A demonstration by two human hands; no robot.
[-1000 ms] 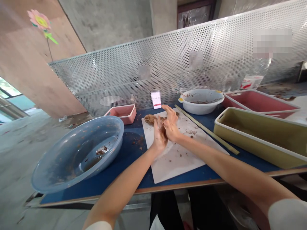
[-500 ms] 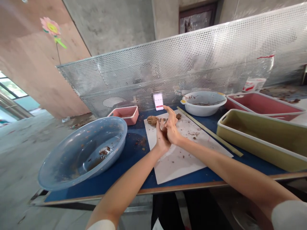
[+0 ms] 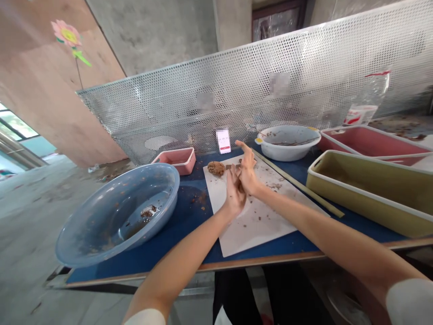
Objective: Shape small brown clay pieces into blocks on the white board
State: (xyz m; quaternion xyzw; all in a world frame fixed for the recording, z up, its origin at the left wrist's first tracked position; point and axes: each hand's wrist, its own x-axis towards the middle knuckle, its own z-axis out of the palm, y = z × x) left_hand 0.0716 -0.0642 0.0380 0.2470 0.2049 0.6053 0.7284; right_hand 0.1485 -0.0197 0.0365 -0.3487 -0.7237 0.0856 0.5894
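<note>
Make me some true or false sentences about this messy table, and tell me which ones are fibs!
1. The left hand and the right hand are close together over the white board. True.
2. The big blue basin stands to the left of the white board. True.
3. The brown lump sits inside the big blue basin. False: it sits on the white board.
4. The long thin stick lies between the white board and the olive-green box. True.
5. The phone lies face down. False: it is tilted up, with its lit screen showing.
</note>
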